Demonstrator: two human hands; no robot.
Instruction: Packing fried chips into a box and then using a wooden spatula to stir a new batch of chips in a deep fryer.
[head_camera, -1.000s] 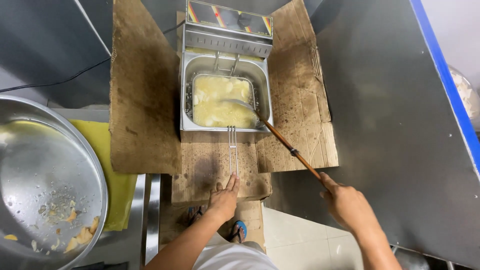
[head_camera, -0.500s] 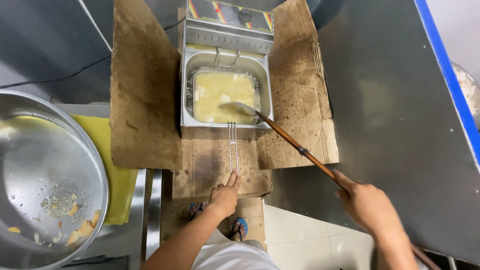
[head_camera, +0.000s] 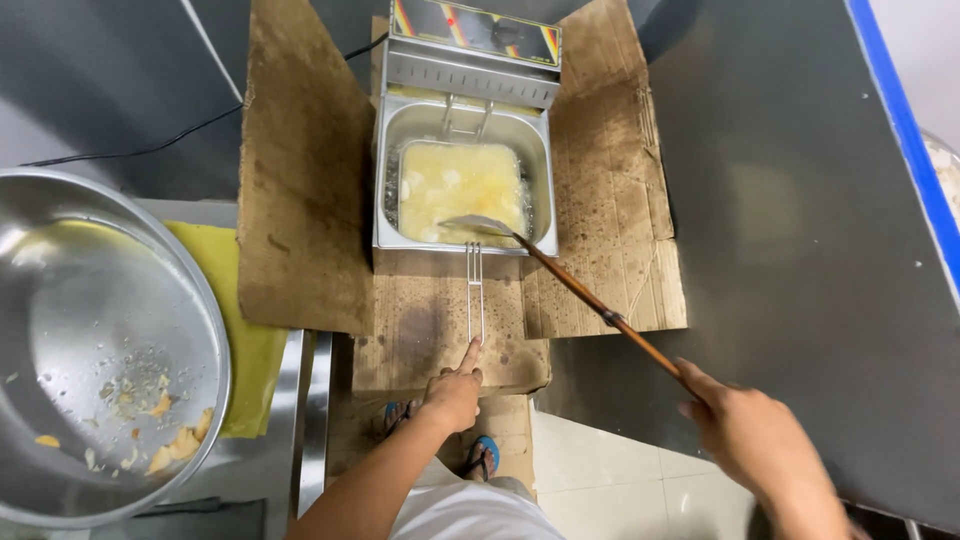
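A steel deep fryer (head_camera: 466, 100) stands on stained cardboard, its tank full of bubbling yellow oil with pale pieces frying. A wire basket handle (head_camera: 474, 290) sticks out over the fryer's front edge. My left hand (head_camera: 455, 390) rests on the cardboard with its forefinger touching the tip of that handle. My right hand (head_camera: 755, 440) grips the end of a long wooden-handled skimmer (head_camera: 580, 290). The skimmer's metal head hovers at the front right of the oil.
A large steel bowl (head_camera: 95, 345) with a few fried bits sits at the left on a yellow cloth (head_camera: 240, 310). Cardboard sheets (head_camera: 300, 160) stand and lie around the fryer. A dark surface with a blue edge (head_camera: 900, 130) fills the right side. Sandalled feet (head_camera: 480, 455) show below.
The skimmer's head has drawn back from the middle of the oil to the front right edge. My right hand has pulled down and right. My left hand stays at the basket handle.
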